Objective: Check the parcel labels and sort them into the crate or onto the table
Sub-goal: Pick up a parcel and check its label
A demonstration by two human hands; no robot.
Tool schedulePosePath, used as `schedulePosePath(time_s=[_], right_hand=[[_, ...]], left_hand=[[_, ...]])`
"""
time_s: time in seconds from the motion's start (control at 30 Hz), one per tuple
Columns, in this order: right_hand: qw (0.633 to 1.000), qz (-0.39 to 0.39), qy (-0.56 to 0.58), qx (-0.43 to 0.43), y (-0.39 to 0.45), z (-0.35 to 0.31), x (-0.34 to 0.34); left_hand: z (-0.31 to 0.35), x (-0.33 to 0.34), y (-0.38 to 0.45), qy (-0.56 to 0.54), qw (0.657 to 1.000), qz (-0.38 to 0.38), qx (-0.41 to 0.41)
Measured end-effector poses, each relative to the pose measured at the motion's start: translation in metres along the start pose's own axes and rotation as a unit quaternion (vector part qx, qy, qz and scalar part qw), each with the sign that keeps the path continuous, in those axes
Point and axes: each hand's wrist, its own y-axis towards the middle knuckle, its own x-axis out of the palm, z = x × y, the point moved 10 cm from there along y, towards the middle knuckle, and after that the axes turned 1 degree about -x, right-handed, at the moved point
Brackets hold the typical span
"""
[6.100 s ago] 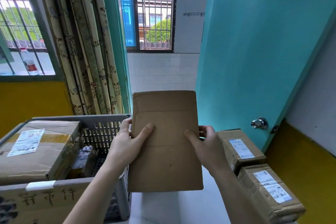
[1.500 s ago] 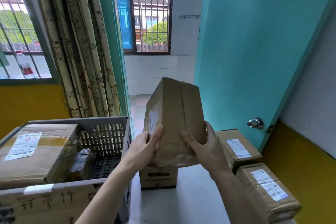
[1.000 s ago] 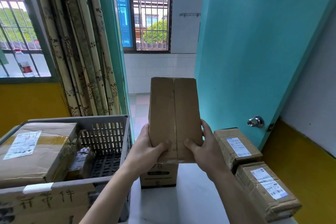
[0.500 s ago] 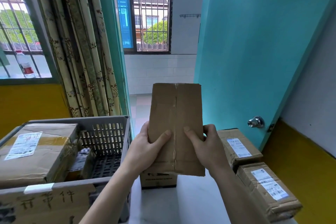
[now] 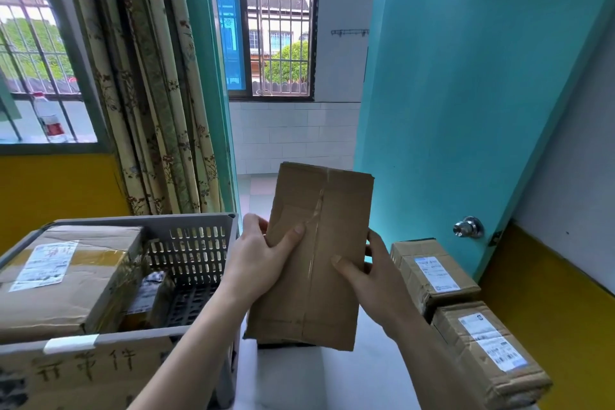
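I hold a brown cardboard parcel (image 5: pixel 316 253) upright in front of me, its taped seam facing me and no label showing on this side. My left hand (image 5: pixel 263 256) grips its left edge with the thumb across the front. My right hand (image 5: pixel 369 276) grips the right edge the same way. The grey plastic crate (image 5: pixel 196 226) stands at the left with a large labelled box (image 5: pixel 66 276) and a small dark packet (image 5: pixel 149 293) inside. The white table (image 5: pixel 332 383) lies below the held parcel.
Two labelled cardboard parcels (image 5: pixel 432 273) (image 5: pixel 486 349) lie in a row along the table's right side. A small box (image 5: pixel 286 343) stands on the table, mostly hidden behind the held parcel. A turquoise door (image 5: pixel 466 110) with a knob (image 5: pixel 467 226) is at the right, curtains (image 5: pixel 159 93) at the left.
Over the last second I have turned the parcel in both hands and lowered it slightly; its bottom end now tilts toward me. Both hands kept their hold.
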Motion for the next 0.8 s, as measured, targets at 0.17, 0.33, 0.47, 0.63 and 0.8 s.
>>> schedulePosePath(time_s=[0.17,0.33,0.47,0.63,0.8], right_hand=[[0.996,0.059,-0.067,-0.023,0.007,-0.010,-0.011],[0.994,0.055,-0.082,-0.043,0.006,-0.009,-0.010],[0.994,0.073,-0.083,-0.019,0.007,-0.014,-0.016],[0.986,0.124,-0.105,-0.041,0.009,-0.030,-0.029],[0.992,0.074,-0.082,-0.061,0.006,-0.023,-0.015]], left_hand=[[0.003,0.010,-0.009,-0.007,0.999,-0.009,0.053],[0.006,0.009,-0.007,-0.041,0.998,-0.019,0.036],[0.004,0.007,-0.006,-0.016,0.999,0.000,0.040],[-0.001,0.011,-0.012,-0.046,0.998,0.001,0.034],[0.001,0.005,-0.006,-0.039,0.999,0.003,-0.012]])
